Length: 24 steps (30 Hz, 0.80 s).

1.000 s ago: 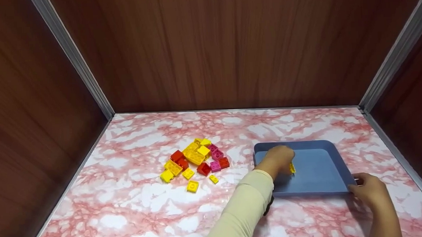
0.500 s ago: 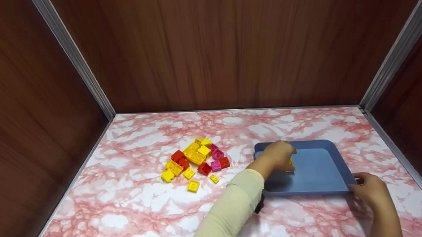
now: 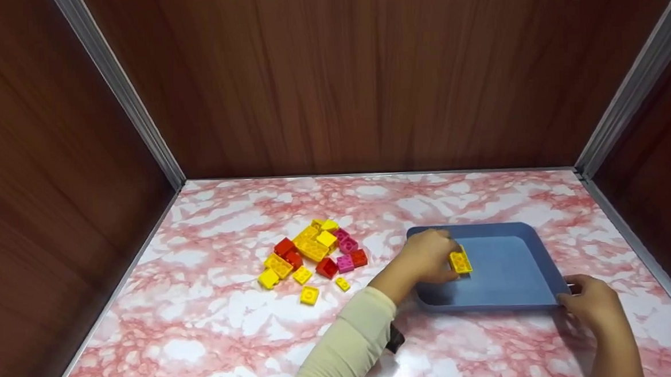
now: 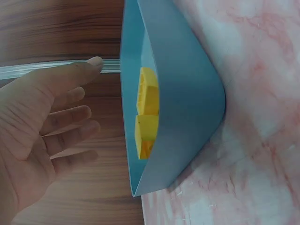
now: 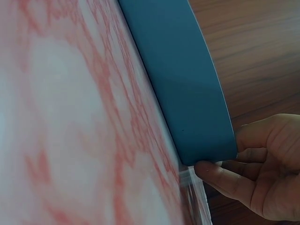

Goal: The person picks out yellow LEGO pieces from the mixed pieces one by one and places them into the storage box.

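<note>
My left hand (image 3: 431,257) hovers over the left part of a blue-grey tray (image 3: 509,268), its fingers spread and holding nothing. Just beyond those fingers a yellow toy building brick (image 3: 460,261) lies in the tray. Seen from the left wrist, two yellow pieces rest inside: one brick (image 4: 148,91) and another yellow brick (image 4: 146,133) touching it, both partly hidden by the tray wall. At the tray's near right corner my right hand (image 3: 594,302) grips the rim; the right wrist view has thumb and fingers around that corner (image 5: 220,145).
Left of the tray a loose pile of toy bricks lies on the marbled table (image 3: 206,344): yellow bricks (image 3: 313,248), red bricks (image 3: 327,267) and pink bricks (image 3: 346,262). Brown wood-look panels (image 3: 364,78) enclose the table at the back and sides.
My left hand has let go of the yellow brick and drawn back slightly left, its fingers opening. The brick now shows in the tray. My right hand keeps its grip on the corner.
</note>
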Available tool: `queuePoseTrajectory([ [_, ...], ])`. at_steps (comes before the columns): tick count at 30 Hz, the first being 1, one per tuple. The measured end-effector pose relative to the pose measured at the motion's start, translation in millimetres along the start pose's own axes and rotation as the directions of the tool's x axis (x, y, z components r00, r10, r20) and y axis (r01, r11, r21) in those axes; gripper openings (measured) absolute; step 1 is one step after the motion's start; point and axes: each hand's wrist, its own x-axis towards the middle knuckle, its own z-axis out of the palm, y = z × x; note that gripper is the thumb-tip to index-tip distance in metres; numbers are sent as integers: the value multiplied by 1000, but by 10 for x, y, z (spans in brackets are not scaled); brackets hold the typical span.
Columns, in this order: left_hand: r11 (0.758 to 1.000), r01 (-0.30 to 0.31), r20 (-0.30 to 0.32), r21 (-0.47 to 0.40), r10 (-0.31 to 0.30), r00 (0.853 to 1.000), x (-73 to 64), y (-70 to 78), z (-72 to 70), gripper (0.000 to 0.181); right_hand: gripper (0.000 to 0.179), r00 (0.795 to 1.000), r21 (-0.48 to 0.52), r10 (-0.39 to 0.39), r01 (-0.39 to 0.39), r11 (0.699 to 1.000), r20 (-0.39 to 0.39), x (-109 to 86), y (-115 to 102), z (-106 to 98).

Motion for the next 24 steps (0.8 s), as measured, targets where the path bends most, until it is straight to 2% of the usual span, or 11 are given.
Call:
queuePoseTrajectory([
  [4, 1000, -13, -54, 28, 15, 998, -170, -60, 36, 43, 55, 1000, 5, -2, 2, 1000, 1, -6, 6, -3],
  [7, 1000, -2, -92, 15, 4, 996, -330, -118, 103, 42, 55, 1000, 6, -5, 5, 1000, 0, -5, 2, -11],
  [14, 990, 97, -131, -100, -110, 985, -747, -269, 278, 43, 53, 1000, -2, -26, 26, 1000, -6, -9, -11, -19],
  [19, 979, 138, -133, -148, -158, 978, -909, -355, 370, 41, 53, 999, -5, -35, 35, 999, -20, -7, -11, -20],
  [24, 970, 186, -106, -155, -203, 973, -1041, -434, 375, 39, 53, 999, 1, -42, 42, 999, -28, -12, 7, 6],
])
